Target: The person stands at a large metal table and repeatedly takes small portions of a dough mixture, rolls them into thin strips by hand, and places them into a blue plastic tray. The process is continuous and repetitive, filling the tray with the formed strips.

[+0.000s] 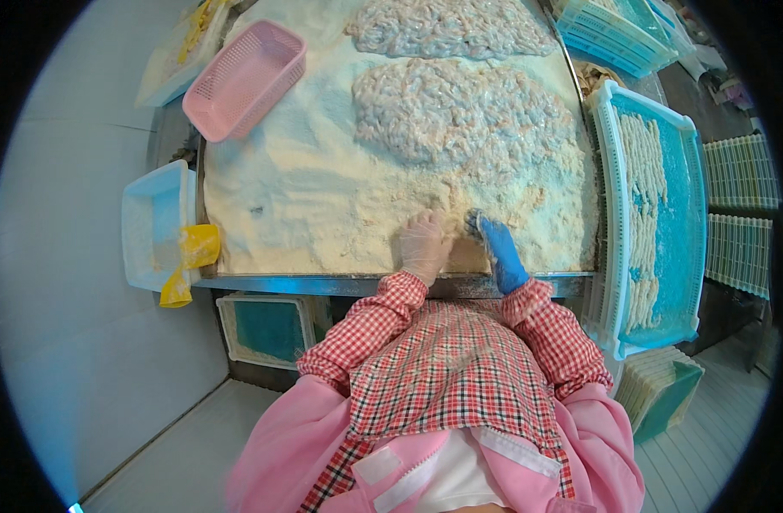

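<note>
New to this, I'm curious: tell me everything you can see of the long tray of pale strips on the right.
The oblong tray has pale-blue sides and a blue-green floor and looks like plastic. Pale strips lie close together, lengthwise, on its left part; the right part is mostly bare. It sits open side up, right of the worktop, untouched by the left hand or right hand.

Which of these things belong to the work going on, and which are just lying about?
Seemingly in the work:
left hand and right hand, both gloved, at the pale powder
nearer glistening mound
blue tray holding pale rows

Seemingly lying about, untouched:
pink basket
yellow item by the pale bin
slatted mats at right
</note>
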Demonstrator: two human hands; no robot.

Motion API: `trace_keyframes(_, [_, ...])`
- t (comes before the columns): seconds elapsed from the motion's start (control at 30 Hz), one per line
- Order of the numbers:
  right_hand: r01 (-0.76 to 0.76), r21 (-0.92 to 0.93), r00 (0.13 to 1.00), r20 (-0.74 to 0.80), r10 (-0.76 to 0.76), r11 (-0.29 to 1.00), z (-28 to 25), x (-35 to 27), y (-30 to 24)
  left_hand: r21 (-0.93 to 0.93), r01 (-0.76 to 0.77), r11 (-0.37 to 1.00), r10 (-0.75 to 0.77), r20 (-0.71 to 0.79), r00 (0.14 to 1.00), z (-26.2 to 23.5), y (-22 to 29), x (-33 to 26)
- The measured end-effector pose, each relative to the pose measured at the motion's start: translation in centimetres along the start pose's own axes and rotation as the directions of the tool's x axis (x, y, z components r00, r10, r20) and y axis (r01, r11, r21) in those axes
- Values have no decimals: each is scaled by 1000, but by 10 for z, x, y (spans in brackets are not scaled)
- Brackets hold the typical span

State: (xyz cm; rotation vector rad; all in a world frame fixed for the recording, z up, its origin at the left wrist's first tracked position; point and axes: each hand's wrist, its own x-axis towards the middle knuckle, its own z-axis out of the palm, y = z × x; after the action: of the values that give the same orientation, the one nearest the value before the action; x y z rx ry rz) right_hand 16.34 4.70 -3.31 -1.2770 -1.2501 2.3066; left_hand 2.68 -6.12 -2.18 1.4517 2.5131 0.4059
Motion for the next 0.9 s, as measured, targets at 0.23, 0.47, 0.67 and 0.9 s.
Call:
trace_keyframes(0.23, [-240, 549, 966, 220, 139, 801, 21, 29, -15, -178, -45, 983, 58, 68, 996, -34, 20, -11])
trace_keyframes(0.47, [-145, 922, 881, 285, -377, 359, 44, 50, 41, -611, -230, 758, 143, -188, 972, -16, 57, 19])
trace_keyframes(0.67, [-192, 700, 981, 155, 117, 688, 3, 31, -18, -321, -47, 946, -17, -194, 981, -6, 56, 84])
trace_keyframes(0.9, [-14, 375, 1000, -2, 16, 927, -140, -40, -213, -270, -9, 963, -105, -406, 908, -19, -36, 181])
